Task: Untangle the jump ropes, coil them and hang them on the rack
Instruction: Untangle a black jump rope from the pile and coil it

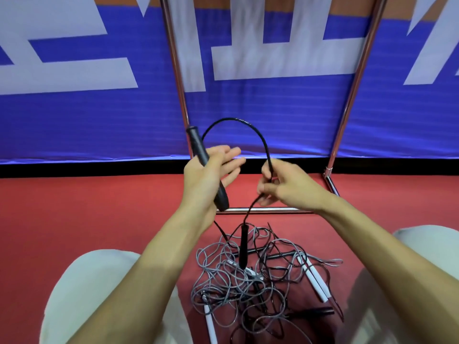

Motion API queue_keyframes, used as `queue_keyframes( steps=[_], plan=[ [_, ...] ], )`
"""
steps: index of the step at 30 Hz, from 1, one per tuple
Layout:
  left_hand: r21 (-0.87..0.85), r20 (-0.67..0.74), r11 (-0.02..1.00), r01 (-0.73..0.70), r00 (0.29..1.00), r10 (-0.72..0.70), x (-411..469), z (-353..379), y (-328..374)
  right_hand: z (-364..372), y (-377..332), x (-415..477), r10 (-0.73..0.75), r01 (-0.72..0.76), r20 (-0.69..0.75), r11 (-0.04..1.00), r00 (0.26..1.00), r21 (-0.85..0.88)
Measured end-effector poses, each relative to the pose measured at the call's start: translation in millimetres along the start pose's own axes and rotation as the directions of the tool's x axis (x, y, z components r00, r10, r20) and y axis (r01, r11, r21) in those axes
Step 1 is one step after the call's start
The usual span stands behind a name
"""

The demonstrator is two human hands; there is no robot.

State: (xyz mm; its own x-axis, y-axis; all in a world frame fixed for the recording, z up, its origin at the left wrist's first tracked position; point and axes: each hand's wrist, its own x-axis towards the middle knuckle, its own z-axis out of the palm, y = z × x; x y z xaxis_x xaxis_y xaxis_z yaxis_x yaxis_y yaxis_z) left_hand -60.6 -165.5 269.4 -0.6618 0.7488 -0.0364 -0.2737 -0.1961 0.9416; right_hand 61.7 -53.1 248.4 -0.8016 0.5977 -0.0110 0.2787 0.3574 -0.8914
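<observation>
My left hand [211,173] holds a black jump-rope handle [207,167] slanted across its palm under the thumb, its fingers stretched out to the right. The black rope [238,120] arches up from that hand and comes down into my right hand [280,184], which pinches it. Below my right hand the same rope drops to a second black handle [244,247] hanging upright over the pile. A tangle of grey and black ropes [250,279] with white handles [314,278] lies on the red floor between my knees.
The chrome rack [265,209] stands just ahead, its base bar on the floor and two uprights [177,70] rising against a blue and white banner. My knees in light trousers [87,289] flank the pile.
</observation>
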Motion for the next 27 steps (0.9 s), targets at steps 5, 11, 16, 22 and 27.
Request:
queue_keyframes(
  steps=[5, 11, 16, 22, 27],
  plan=[
    [0.717, 0.192, 0.687, -0.118, 0.981, -0.031, 2.9, -4.6, -23.4, -13.9, -12.3, 3.2, -0.082, 0.153, -0.254, 0.949, 0.964, 0.275],
    [0.643, 0.238, 0.756, -0.124, 0.97, -0.043, -4.8, 8.2, -27.7, -25.8, -13.3, 2.2, -0.017, 0.183, -0.362, 0.884, 0.932, 0.43],
    [0.458, 0.11, 0.887, -0.049, 0.994, -0.002, -9.1, 15.3, -25.3, -29.3, -13.2, 2.9, 0.07, 0.092, -0.308, 0.872, 0.949, 0.481],
    [0.151, -0.072, 0.989, -0.009, 0.997, 0.02, -4.5, 12.8, -9.0, -20.5, -6.7, 1.7, 0.089, -0.09, 0.017, 0.971, 0.996, 0.22],
    [-0.028, -0.113, 0.999, 0.022, 0.993, -0.025, -2.6, 7.6, 1.1, -4.2, -6.0, -0.1, -0.111, 0.117, 0.124, 0.992, 0.986, -0.05]
  ],
)
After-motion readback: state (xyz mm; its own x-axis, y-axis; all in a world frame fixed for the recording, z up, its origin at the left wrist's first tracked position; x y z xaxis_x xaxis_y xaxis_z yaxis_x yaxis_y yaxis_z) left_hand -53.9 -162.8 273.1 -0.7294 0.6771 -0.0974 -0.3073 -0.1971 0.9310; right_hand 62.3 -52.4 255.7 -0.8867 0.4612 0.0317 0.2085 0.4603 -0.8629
